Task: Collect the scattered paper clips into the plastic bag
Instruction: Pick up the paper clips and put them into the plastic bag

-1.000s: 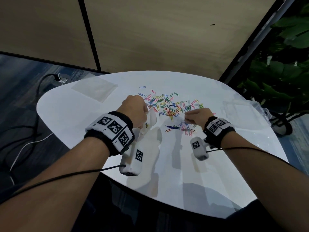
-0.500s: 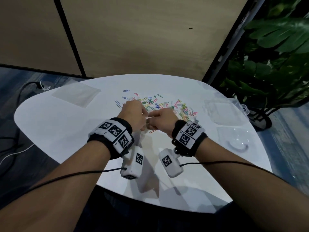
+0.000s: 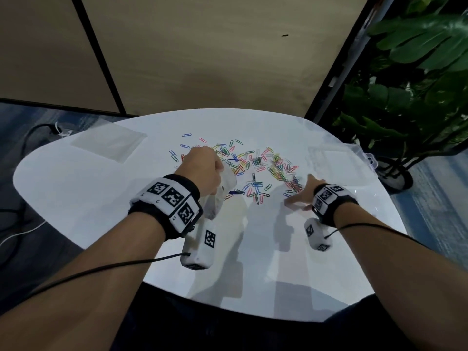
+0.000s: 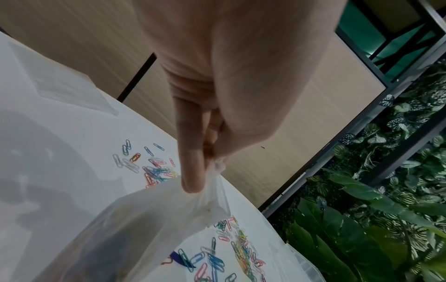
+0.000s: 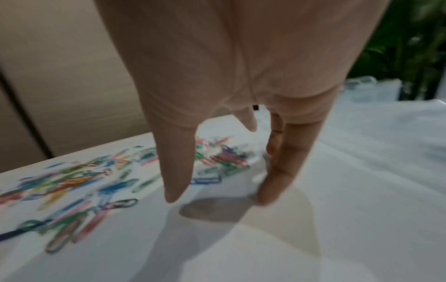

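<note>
Clear plastic bag (image 4: 149, 219) pinched at its rim by left hand (image 3: 202, 171) | right hand (image 3: 302, 196) spread, fingertips (image 5: 267, 192) pressed on white surface (image 3: 253, 244) beside coloured paper clips (image 3: 255, 168)

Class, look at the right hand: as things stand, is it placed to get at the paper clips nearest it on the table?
Probably yes. The right hand is open with fingers spread, beside the paper clips on the table, with nothing between them.

no readable text, brands or numbers anywhere; only black-and-white square code markers on the wristbands (image 3: 174, 198) and the wrist camera housings (image 3: 209, 238).
</note>
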